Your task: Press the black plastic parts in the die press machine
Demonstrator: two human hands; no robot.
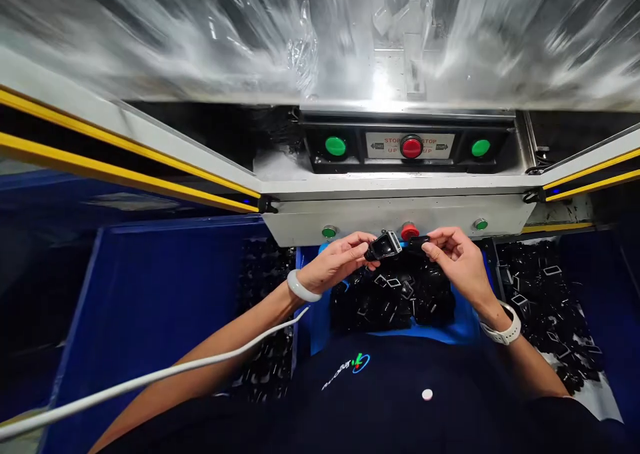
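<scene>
My left hand (340, 261) pinches a glossy black plastic part (383, 247) with a pale, rectangular rim at one end. The rimmed end points toward my other hand. Between the thumb and fingers of my right hand (463, 264) is a small dark piece (416, 243), its shape hard to make out against the black behind it. The two held pieces are close to each other. Both hands are above a blue bin (445, 335) that holds a heap of similar black parts (385, 301), some showing pale rectangular rims.
Ahead stands a machine with green buttons (335, 146) and a red button (412, 147). A red knob (409, 231) juts from its lower panel. Yellow-edged bars (200, 182) flank it. More black parts (545, 301) lie at right. A white cable (165, 373) crosses my left forearm.
</scene>
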